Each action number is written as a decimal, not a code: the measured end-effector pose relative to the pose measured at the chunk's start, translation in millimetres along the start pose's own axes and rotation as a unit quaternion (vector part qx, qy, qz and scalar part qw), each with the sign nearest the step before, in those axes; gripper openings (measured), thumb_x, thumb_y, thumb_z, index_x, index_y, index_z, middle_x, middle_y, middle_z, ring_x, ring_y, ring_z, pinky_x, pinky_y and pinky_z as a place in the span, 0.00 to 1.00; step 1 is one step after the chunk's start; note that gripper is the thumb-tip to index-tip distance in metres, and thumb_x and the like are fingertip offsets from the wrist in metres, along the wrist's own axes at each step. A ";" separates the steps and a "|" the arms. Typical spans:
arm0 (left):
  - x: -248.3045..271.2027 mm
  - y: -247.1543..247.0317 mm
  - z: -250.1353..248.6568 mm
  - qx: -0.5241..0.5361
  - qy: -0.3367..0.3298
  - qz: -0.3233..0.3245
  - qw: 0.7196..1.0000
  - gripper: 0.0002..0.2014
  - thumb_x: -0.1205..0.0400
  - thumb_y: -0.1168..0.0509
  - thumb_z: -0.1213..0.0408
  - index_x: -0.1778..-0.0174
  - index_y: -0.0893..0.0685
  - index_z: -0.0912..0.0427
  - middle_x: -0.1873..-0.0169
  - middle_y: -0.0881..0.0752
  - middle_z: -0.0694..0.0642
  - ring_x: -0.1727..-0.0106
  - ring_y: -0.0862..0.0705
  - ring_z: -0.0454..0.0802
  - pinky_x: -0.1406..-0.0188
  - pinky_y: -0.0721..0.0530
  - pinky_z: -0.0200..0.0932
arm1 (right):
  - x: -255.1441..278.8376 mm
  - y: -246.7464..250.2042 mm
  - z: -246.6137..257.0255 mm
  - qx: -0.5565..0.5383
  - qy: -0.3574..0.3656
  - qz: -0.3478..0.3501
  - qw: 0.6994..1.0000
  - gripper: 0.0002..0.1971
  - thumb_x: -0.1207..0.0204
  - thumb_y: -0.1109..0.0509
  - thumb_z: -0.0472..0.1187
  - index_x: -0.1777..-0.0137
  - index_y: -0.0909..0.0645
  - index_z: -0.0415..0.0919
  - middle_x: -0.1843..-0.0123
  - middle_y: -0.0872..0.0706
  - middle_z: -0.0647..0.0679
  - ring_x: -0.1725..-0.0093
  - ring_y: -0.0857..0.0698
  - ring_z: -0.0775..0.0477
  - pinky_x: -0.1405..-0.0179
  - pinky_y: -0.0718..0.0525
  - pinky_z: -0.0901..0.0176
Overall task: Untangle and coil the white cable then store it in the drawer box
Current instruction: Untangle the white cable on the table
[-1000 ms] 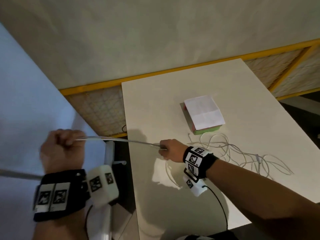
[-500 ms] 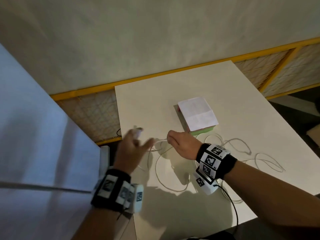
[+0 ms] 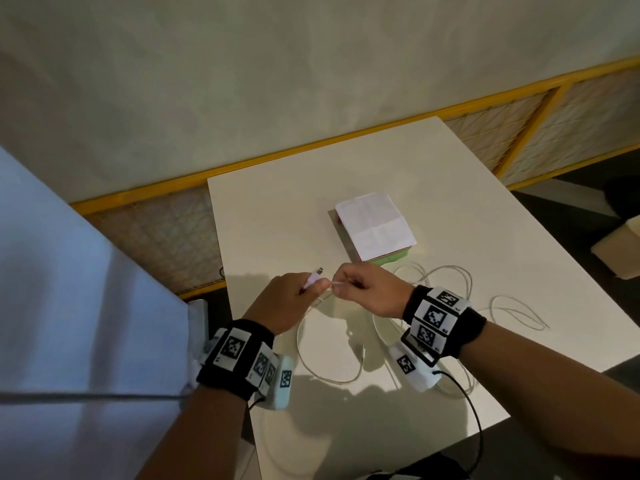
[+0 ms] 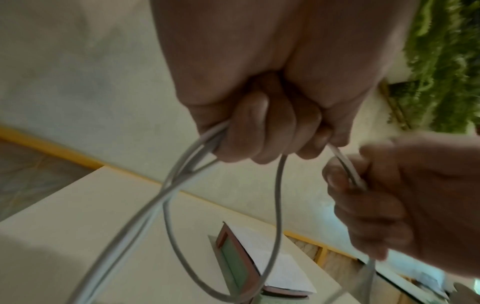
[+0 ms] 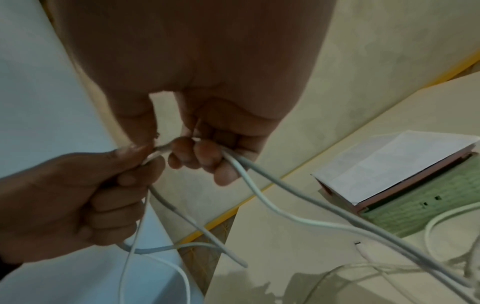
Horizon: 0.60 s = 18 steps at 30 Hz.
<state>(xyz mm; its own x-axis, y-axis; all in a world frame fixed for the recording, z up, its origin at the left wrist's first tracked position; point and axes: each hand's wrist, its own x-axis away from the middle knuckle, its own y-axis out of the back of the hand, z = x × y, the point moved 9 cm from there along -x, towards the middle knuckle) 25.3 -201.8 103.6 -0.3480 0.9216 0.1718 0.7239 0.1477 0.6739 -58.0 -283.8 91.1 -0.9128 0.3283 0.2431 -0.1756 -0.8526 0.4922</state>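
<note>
The white cable (image 3: 450,270) trails in loose loops over the white table (image 3: 277,220), with one loop hanging below my hands (image 3: 301,348). My left hand (image 3: 294,299) grips the cable near its plug end (image 3: 317,273), with loops hanging from the fist (image 4: 259,131). My right hand (image 3: 360,289) pinches the cable just beside it, strands running out under its fingers (image 5: 197,152). The drawer box (image 3: 375,230), green and pink with a white paper on top, sits shut on the table just behind the hands.
The table's left edge (image 3: 221,271) borders a yellow-framed mesh barrier (image 3: 156,237). A pale blue sheet (image 3: 69,306) fills the lower left. A cardboard box (image 3: 623,247) lies on the floor at far right. Black sensor wires hang from both wristbands.
My left hand swung from far left, off the table, in to meet my right hand above the table. The taut stretch of cable between them has gone slack into hanging loops.
</note>
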 end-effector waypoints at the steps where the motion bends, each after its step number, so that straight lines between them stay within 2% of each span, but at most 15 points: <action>1: 0.1 5.2 0.4 0.004 0.011 -0.025 1.000 0.23 0.16 0.43 0.48 0.76 0.36 0.52 0.80 0.33 0.49 0.75 0.31 0.40 0.71 0.36 0.43 | -1.7 -2.2 -2.2 0.033 -0.006 0.014 0.999 0.07 0.24 0.32 0.43 0.61 0.22 0.41 0.70 0.25 0.53 0.69 0.28 0.54 0.67 0.31 0.65; 3: -0.3 21.2 21.9 0.033 0.080 -0.094 0.992 0.23 0.15 0.42 0.49 0.76 0.31 0.54 0.80 0.29 0.49 0.74 0.29 0.46 0.71 0.33 0.42 | -7.1 -3.4 -21.8 0.122 -0.037 0.042 0.991 0.09 0.24 0.33 0.42 0.65 0.25 0.44 0.68 0.23 0.52 0.67 0.25 0.51 0.66 0.31 0.62; 5: 6.1 50.1 57.1 0.126 0.164 -0.193 0.959 0.25 0.16 0.42 0.48 0.78 0.28 0.55 0.85 0.28 0.48 0.78 0.28 0.49 0.73 0.33 0.41 | -5.4 4.1 -56.5 0.183 -0.104 0.060 0.976 0.13 0.21 0.35 0.46 0.66 0.27 0.43 0.66 0.23 0.48 0.63 0.25 0.46 0.64 0.33 0.58; 7: 15.2 75.3 92.3 0.213 0.202 -0.270 0.917 0.26 0.19 0.40 0.45 0.81 0.30 0.55 0.91 0.32 0.49 0.87 0.32 0.46 0.73 0.34 0.42 | 3.0 17.8 -90.4 0.161 -0.168 0.034 0.972 0.16 0.22 0.35 0.49 0.68 0.25 0.44 0.71 0.25 0.49 0.67 0.24 0.50 0.69 0.33 0.58; 9: 21.3 83.7 111.9 0.234 0.216 -0.284 0.904 0.26 0.23 0.41 0.42 0.84 0.31 0.54 0.91 0.32 0.51 0.91 0.37 0.44 0.76 0.37 0.43 | 10.1 30.9 -102.6 0.096 -0.194 -0.026 0.976 0.14 0.23 0.32 0.48 0.69 0.22 0.45 0.74 0.24 0.52 0.74 0.24 0.57 0.71 0.32 0.62; 10: 23.1 82.4 115.0 0.220 0.229 -0.280 0.906 0.25 0.24 0.42 0.42 0.82 0.29 0.55 0.88 0.28 0.53 0.90 0.35 0.45 0.76 0.37 0.42 | 10.9 35.6 -101.5 0.074 -0.193 -0.058 0.977 0.13 0.23 0.32 0.47 0.68 0.20 0.44 0.72 0.21 0.50 0.72 0.23 0.55 0.68 0.30 0.62; 11: 25.2 78.3 118.0 0.199 0.243 -0.277 0.908 0.24 0.23 0.42 0.44 0.78 0.24 0.57 0.80 0.21 0.62 0.86 0.29 0.47 0.76 0.34 0.42 | 10.4 39.7 -96.7 0.063 -0.184 -0.087 0.977 0.12 0.23 0.33 0.47 0.65 0.19 0.43 0.68 0.17 0.46 0.67 0.21 0.50 0.65 0.30 0.60; 12: 27.1 74.6 119.5 0.174 0.253 -0.283 0.909 0.22 0.22 0.41 0.46 0.69 0.20 0.63 0.69 0.16 0.68 0.78 0.22 0.52 0.73 0.31 0.44 | 9.9 42.5 -88.9 0.062 -0.174 -0.111 0.977 0.12 0.22 0.34 0.47 0.62 0.18 0.40 0.62 0.15 0.43 0.62 0.21 0.46 0.61 0.30 0.60; 13: 30.9 72.9 114.9 0.151 0.263 -0.295 0.906 0.21 0.20 0.40 0.48 0.60 0.19 0.66 0.61 0.16 0.68 0.66 0.19 0.57 0.66 0.29 0.45 | 9.4 44.0 -79.9 0.068 -0.167 -0.127 0.975 0.13 0.21 0.35 0.47 0.59 0.18 0.37 0.59 0.15 0.41 0.60 0.22 0.44 0.60 0.31 0.60; 14: 34.7 71.4 107.6 0.131 0.265 -0.313 0.902 0.18 0.18 0.40 0.51 0.52 0.20 0.66 0.57 0.18 0.64 0.57 0.19 0.58 0.60 0.30 0.45 | 8.8 45.2 -71.6 0.082 -0.161 -0.138 0.974 0.14 0.20 0.36 0.47 0.59 0.19 0.36 0.60 0.16 0.41 0.60 0.23 0.43 0.60 0.32 0.59; 15: 37.5 72.1 94.7 0.120 0.253 -0.339 0.898 0.16 0.17 0.39 0.54 0.47 0.22 0.66 0.55 0.21 0.60 0.53 0.22 0.57 0.56 0.32 0.44 | 7.8 46.6 -65.2 0.099 -0.157 -0.146 0.972 0.15 0.20 0.37 0.47 0.63 0.21 0.37 0.64 0.18 0.42 0.61 0.24 0.42 0.62 0.32 0.58; 16: 40.2 73.1 82.7 0.115 0.242 -0.366 0.891 0.15 0.17 0.39 0.56 0.46 0.24 0.65 0.55 0.22 0.57 0.54 0.24 0.56 0.55 0.34 0.42 | 7.6 49.4 -60.6 0.113 -0.163 -0.155 0.968 0.17 0.20 0.38 0.47 0.68 0.25 0.39 0.68 0.21 0.44 0.62 0.24 0.41 0.63 0.32 0.58; 18: 47.4 77.2 57.0 0.116 0.211 -0.421 0.875 0.12 0.17 0.38 0.58 0.49 0.26 0.64 0.63 0.24 0.54 0.63 0.26 0.51 0.60 0.36 0.39 | 9.5 58.6 -55.6 0.127 -0.190 -0.180 0.957 0.18 0.21 0.40 0.45 0.72 0.32 0.42 0.72 0.26 0.46 0.64 0.25 0.39 0.64 0.31 0.57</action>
<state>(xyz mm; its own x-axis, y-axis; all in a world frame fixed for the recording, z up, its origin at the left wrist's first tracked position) 98.6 -126.3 122.8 -0.9692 0.2443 -0.0323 0.1900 0.8242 0.5336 -97.4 -353.2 75.7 -0.6015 0.7476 0.2815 -0.3142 -0.5453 0.7771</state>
